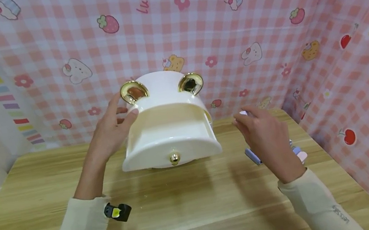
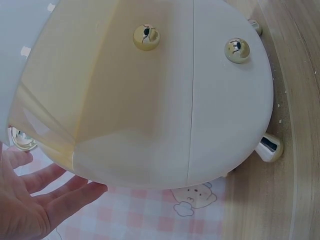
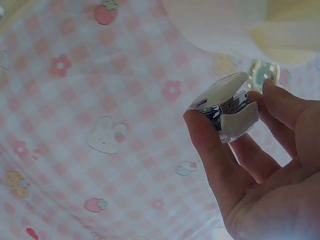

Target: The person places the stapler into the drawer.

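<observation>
A white rounded storage box [image 1: 164,78] with gold ear-like rings stands on the table, its upper drawer [image 1: 169,131] pulled out towards me. No contents show in the drawer. My left hand [image 1: 107,133] rests against the box's left side, thumb at the front edge of its top. In the left wrist view its fingers [image 2: 65,200] lie spread along the curved wall. To the right of the box, my right hand [image 1: 267,136] is raised above the table. Between thumb and fingertips it pinches a small pale mini stapler [image 3: 227,107], whose metal inside shows in the right wrist view.
A blue-purple small item [image 1: 252,157] lies on the wooden table [image 1: 184,227] by my right hand. Other small pastel items [image 1: 300,154] lie partly hidden behind that wrist. A pink checked cloth [image 1: 157,35] hangs behind and along the right side.
</observation>
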`<state>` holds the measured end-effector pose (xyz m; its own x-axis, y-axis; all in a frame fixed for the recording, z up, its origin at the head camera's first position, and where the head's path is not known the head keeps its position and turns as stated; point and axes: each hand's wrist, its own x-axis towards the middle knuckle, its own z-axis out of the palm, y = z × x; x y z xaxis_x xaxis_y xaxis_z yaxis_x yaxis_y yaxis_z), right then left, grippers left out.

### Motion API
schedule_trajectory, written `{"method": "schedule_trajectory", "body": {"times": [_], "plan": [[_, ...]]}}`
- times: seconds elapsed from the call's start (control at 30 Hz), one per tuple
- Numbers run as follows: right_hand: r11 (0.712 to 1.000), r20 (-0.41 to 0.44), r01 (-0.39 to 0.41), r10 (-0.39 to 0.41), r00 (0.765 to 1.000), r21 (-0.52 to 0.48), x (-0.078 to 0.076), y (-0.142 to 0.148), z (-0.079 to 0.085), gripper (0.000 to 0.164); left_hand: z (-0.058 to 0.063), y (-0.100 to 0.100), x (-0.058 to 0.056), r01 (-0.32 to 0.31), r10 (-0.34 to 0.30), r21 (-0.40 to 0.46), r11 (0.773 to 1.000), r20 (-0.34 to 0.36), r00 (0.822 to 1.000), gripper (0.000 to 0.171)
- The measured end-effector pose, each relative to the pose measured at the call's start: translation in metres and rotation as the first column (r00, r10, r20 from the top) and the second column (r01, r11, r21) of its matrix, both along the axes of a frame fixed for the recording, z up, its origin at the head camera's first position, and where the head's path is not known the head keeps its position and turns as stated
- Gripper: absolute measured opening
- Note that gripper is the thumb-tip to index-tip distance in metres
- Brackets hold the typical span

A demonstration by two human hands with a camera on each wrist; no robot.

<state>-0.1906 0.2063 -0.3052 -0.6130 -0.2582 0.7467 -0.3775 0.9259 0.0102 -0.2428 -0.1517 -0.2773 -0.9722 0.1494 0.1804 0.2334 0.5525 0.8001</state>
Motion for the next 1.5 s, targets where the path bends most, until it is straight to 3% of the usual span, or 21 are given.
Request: {"method": "schedule_trajectory", "body": {"times": [0.3,0.47,0.67,0.87,1.23,1.37,1.5], "plan": [[0.998,-0.029,-0.056,0.057,0.998,0.011,-0.003,-0.022,0.025,0.007,0.000,-0.001,-0.001,0.002,-0.002,0.000,1.000,-0.005,1.000,0.079],[0.996,-0.007,-0.086,0.086,0.996,0.041,-0.008,-0.037,0.038,0.016,0.000,-0.001,0.000,0.002,-0.002,0.006,1.000,-0.001,1.000,0.078],[0.988,0.036,-0.142,0.140,0.989,0.056,-0.019,-0.052,0.044,0.012,-0.001,-0.002,-0.001,-0.004,0.004,0.004,1.000,0.006,1.000,0.078],[0.977,0.103,-0.205,0.198,0.975,0.060,-0.027,-0.064,0.047,0.014,-0.002,-0.002,-0.002,-0.010,0.010,0.004,1.000,0.011,1.000,0.079],[0.953,0.130,-0.286,0.272,0.953,0.099,-0.031,-0.083,0.055,0.017,-0.002,-0.002,-0.003,-0.018,0.018,-0.001,1.000,0.004,1.000,0.079],[0.938,0.134,-0.331,0.317,0.939,0.099,-0.034,-0.087,0.056,0.014,-0.002,-0.002,-0.003,-0.021,0.021,0.001,1.000,0.009,1.000,0.079],[0.907,0.115,-0.413,0.402,0.908,0.089,-0.034,-0.089,0.058,0.013,-0.001,-0.002,-0.003,-0.021,0.021,0.000,1.000,0.007,1.000,0.079]]}}
